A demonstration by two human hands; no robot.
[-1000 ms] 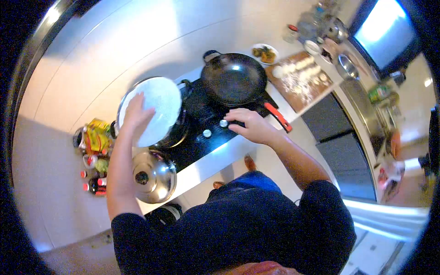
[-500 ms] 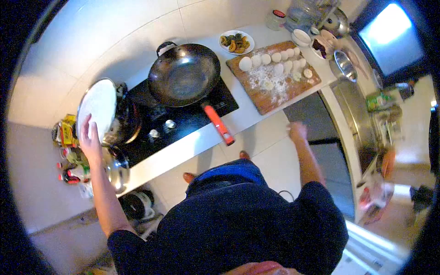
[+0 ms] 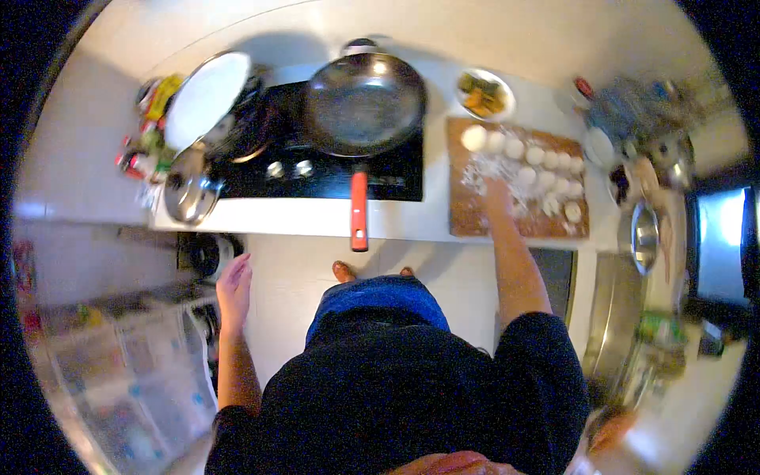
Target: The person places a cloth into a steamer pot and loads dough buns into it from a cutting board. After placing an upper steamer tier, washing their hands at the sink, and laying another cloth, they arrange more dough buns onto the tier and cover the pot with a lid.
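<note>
My right hand [image 3: 497, 194] reaches over the floured wooden cutting board [image 3: 465, 218]; its fingers are smeared by motion, and whether they touch anything is unclear. Beside it lie several round white dough pieces [image 3: 526, 176] in rows, with loose white flour [image 3: 483, 168] to the left. My left hand [image 3: 234, 277] hangs in front of the counter with its fingers loosely stretched and nothing in it. Nearest to that hand on the counter is a shiny metal lid or bowl [image 3: 192, 190].
A wok [image 3: 366, 107] with a red handle [image 3: 359, 214] sits on the black cooktop [image 3: 324, 184], handle jutting past the counter edge. A white round tray or lid [image 3: 207, 99] leans at the left. A plate of food [image 3: 484, 95] stands behind the board.
My left hand has left the white round tray and dropped below the counter edge. My right hand has moved from beside the counter onto the board area. The view has turned.
</note>
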